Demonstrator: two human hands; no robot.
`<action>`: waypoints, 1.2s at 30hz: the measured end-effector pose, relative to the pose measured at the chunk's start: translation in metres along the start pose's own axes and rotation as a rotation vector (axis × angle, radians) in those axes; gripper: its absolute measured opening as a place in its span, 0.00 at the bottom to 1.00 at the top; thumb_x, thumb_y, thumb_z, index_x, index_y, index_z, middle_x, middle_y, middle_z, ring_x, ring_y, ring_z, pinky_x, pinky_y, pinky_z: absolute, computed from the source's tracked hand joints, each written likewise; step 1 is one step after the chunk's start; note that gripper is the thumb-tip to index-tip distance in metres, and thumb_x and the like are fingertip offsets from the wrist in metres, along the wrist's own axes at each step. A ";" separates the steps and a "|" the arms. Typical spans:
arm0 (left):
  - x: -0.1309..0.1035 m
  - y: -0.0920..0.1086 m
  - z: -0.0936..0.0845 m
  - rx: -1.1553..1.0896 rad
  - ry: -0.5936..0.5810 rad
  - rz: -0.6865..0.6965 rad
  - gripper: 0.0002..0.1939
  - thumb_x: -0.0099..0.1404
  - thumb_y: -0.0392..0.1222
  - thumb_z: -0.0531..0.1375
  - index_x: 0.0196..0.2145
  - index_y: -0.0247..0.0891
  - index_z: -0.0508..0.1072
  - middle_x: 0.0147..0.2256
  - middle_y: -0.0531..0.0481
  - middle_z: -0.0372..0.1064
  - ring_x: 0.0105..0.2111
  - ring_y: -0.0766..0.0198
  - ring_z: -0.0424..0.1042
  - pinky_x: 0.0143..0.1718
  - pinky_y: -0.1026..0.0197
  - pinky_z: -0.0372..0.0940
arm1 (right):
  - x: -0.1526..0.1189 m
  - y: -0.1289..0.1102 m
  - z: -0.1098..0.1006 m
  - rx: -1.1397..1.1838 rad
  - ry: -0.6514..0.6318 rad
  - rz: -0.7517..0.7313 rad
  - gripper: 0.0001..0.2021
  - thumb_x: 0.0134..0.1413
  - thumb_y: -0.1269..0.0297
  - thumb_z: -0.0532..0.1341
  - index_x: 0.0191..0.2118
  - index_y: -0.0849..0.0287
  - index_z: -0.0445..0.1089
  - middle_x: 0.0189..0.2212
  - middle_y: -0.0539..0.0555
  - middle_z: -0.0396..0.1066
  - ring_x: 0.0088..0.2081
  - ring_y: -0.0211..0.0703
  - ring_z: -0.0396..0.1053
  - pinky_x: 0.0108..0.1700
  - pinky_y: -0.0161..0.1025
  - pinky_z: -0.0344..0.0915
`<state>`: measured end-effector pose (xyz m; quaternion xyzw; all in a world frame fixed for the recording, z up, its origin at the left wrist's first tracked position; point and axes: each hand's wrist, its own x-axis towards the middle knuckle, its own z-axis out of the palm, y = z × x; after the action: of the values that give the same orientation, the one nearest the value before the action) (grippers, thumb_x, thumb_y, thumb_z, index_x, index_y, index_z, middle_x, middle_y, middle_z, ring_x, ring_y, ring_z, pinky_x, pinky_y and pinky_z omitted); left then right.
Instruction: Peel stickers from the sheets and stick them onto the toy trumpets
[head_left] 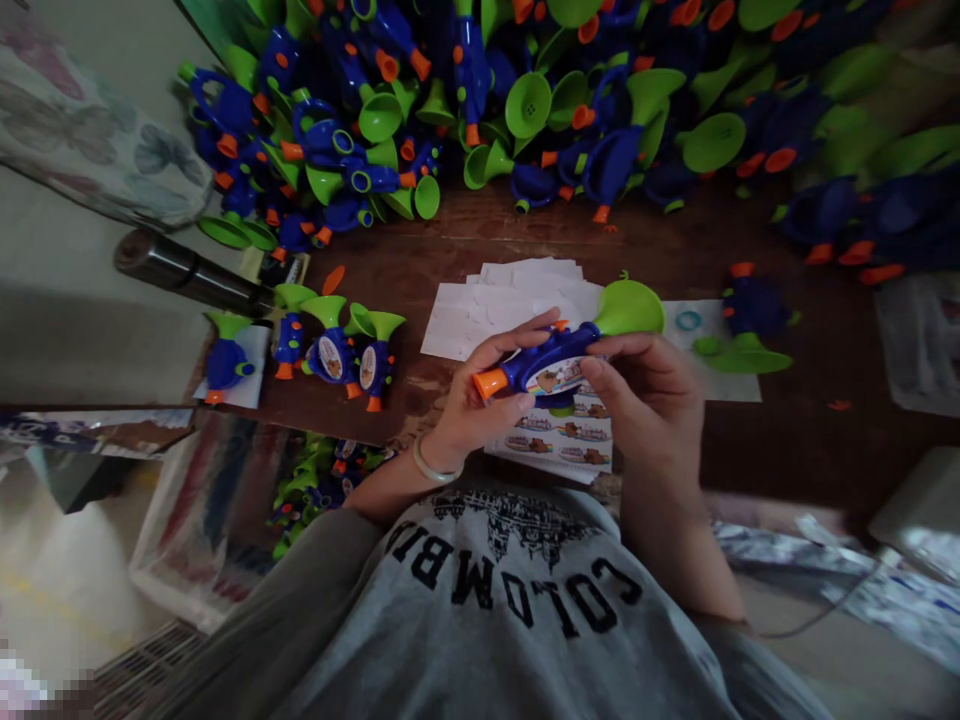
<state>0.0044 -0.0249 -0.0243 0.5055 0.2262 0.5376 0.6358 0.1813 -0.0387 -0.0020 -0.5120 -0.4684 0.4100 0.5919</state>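
Observation:
Between my two hands is a blue toy trumpet (540, 352) with a green bell and an orange mouthpiece, lying sideways with the bell to the right. An oval picture sticker shows on its side. My left hand (480, 385) is wrapped round the mouthpiece end, its thumb below the sticker. At the bell end my right hand (645, 395) grips the body, with the thumb at the sticker's right edge. Below the toy is a sheet of oval stickers (562, 440), partly covered by it. White sheets of paper (480, 310) are stacked behind.
Many toy trumpets (465, 90) are heaped along the table's far side. Several stand at the left, including a stickered one (330, 355). Another trumpet (754, 310) lies at the right near a teal ring (688, 320). A dark cylinder (191, 270) and a crate (176, 540) are left.

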 end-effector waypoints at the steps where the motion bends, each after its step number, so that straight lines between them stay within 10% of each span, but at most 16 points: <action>1: 0.000 0.001 0.001 0.020 0.003 0.000 0.25 0.68 0.46 0.71 0.61 0.52 0.76 0.72 0.49 0.66 0.74 0.48 0.63 0.77 0.41 0.60 | 0.000 0.000 0.000 -0.012 -0.001 -0.008 0.05 0.58 0.63 0.72 0.39 0.52 0.78 0.31 0.46 0.77 0.29 0.35 0.71 0.31 0.34 0.72; 36: -0.007 -0.001 0.005 0.176 0.157 0.137 0.19 0.73 0.41 0.67 0.59 0.54 0.76 0.70 0.52 0.69 0.72 0.50 0.67 0.77 0.39 0.59 | 0.005 0.000 0.011 -0.495 0.027 -0.398 0.07 0.68 0.59 0.66 0.49 0.51 0.76 0.40 0.54 0.77 0.37 0.46 0.75 0.39 0.47 0.76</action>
<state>0.0065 -0.0327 -0.0249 0.5300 0.2864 0.5958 0.5312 0.1715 -0.0316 -0.0011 -0.5441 -0.6372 0.1528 0.5240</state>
